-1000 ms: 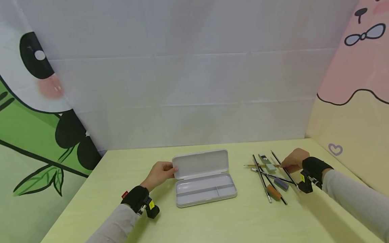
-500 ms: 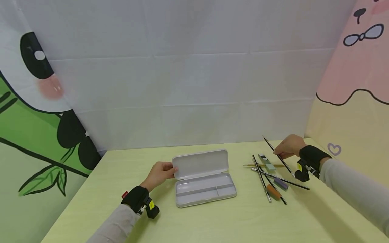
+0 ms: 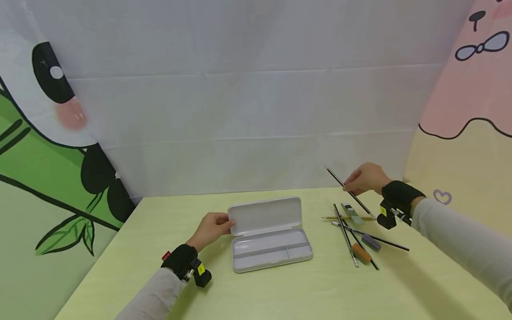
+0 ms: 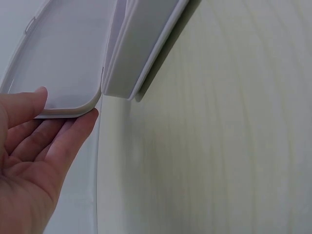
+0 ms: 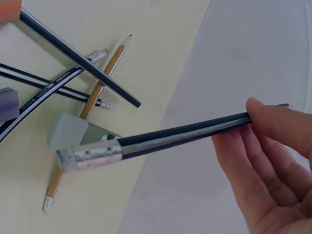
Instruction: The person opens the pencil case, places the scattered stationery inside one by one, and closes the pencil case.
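Observation:
My left hand (image 3: 212, 229) pinches the left edge of the raised lid of a light grey pencil case (image 3: 266, 215), thumb inside and fingers behind it in the left wrist view. The lower tray (image 3: 256, 261) lies on the table, divided into compartments with nothing in them. Over the pile at right, my right hand (image 3: 368, 178) holds a black-and-silver striped pencil (image 5: 180, 135) between thumb and fingers. It is tilted, its eraser end towards the wrist camera and its tip up to the left.
Beneath the right hand, several striped pencils (image 3: 346, 238) cross a yellow pencil (image 5: 113, 61) on the table. Among them lie a pale green eraser-like block (image 5: 68, 129), an orange block (image 3: 361, 253) and a purple block (image 3: 371, 242). A white sheet wall (image 3: 256, 111) stands behind the table.
My right hand has lifted the striped pencil off the pile, moving it up and to the left. The left hand and the pencil case have stayed in place.

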The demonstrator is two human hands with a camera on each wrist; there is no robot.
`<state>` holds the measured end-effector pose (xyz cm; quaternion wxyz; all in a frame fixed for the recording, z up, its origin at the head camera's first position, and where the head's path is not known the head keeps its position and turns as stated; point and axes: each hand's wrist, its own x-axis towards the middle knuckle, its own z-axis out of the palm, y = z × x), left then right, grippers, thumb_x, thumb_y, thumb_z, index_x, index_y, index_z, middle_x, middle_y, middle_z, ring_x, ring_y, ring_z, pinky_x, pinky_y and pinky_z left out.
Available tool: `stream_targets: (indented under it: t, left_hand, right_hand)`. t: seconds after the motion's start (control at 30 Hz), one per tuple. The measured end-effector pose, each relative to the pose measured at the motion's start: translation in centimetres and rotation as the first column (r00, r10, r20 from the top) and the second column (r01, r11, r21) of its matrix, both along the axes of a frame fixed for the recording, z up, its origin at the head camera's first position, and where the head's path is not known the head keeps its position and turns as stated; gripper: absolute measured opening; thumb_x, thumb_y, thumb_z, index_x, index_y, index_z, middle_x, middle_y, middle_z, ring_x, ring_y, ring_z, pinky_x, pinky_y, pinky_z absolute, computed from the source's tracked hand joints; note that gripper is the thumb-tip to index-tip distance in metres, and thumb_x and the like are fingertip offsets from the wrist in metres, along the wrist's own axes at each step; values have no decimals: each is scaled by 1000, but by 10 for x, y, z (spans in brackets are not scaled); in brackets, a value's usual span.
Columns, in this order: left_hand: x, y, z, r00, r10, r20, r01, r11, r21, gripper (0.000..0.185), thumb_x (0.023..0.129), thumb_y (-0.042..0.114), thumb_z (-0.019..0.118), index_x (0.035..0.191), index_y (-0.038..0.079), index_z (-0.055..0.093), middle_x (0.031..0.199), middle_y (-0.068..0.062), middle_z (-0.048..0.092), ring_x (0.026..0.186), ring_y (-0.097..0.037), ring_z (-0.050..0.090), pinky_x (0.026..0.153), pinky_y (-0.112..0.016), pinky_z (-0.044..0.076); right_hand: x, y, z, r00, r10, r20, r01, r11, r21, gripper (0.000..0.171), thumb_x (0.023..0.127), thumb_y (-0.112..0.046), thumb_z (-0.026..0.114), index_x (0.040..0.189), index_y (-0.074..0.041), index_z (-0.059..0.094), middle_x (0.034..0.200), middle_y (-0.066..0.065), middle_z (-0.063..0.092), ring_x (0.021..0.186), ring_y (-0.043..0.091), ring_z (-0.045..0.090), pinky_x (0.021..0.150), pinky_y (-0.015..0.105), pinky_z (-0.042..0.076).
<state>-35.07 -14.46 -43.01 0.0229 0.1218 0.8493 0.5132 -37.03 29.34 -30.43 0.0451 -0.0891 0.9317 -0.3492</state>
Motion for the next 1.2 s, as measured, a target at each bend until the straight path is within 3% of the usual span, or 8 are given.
stream_targets:
  t: [0.2, 0.33, 0.47, 1.07, 1.2]
  left_hand:
    - [-1, 1, 2, 1000, 8, 6, -8, 1000, -5, 32, 94, 11, 60, 116, -12, 62, 110, -28, 68, 90, -27, 73, 80, -35, 62]
    - [-1, 1, 3, 1000, 22, 13, -21, 1000, -7, 31, 94, 11, 61, 117, -11, 63, 109, -27, 69, 90, -27, 73, 81, -35, 62]
    - [-1, 0, 3, 1000, 20, 17, -20, 1000, -7, 32, 94, 11, 60, 117, -11, 62, 110, -27, 69, 91, -27, 73, 81, -35, 62]
    - [7, 3, 6, 1000, -4, 20, 4, 1000, -1, 34, 95, 12, 59, 118, -13, 60, 111, -30, 67, 93, -32, 72, 82, -39, 61]
    - [6, 3, 7, 1000, -6, 15, 6, 1000, -4, 33, 95, 12, 59, 118, -12, 61, 111, -29, 68, 92, -31, 72, 82, -37, 61]
  right_hand:
    - [2, -21, 7, 992, 70, -106, -64, 997, 53, 25, 85, -14, 72, 100, 6, 71, 91, 19, 73, 72, 19, 71, 72, 32, 61]
    - [6, -38, 10, 964, 146, -222, -120, 985, 128, 17, 83, -13, 74, 94, 0, 75, 86, 16, 74, 70, 20, 69, 66, 28, 58]
    - [11, -54, 12, 941, 202, -272, -168, 975, 146, 12, 81, -9, 75, 89, 0, 75, 81, 16, 74, 68, 20, 68, 63, 28, 57]
    - [14, -112, 1, 852, 396, -341, -331, 914, 235, 4, 74, -4, 79, 77, -5, 76, 72, 7, 73, 60, 7, 63, 58, 21, 54]
    - [16, -127, -2, 843, 423, -334, -365, 904, 222, 5, 73, -3, 80, 76, -5, 76, 71, 6, 74, 60, 6, 64, 57, 19, 54]
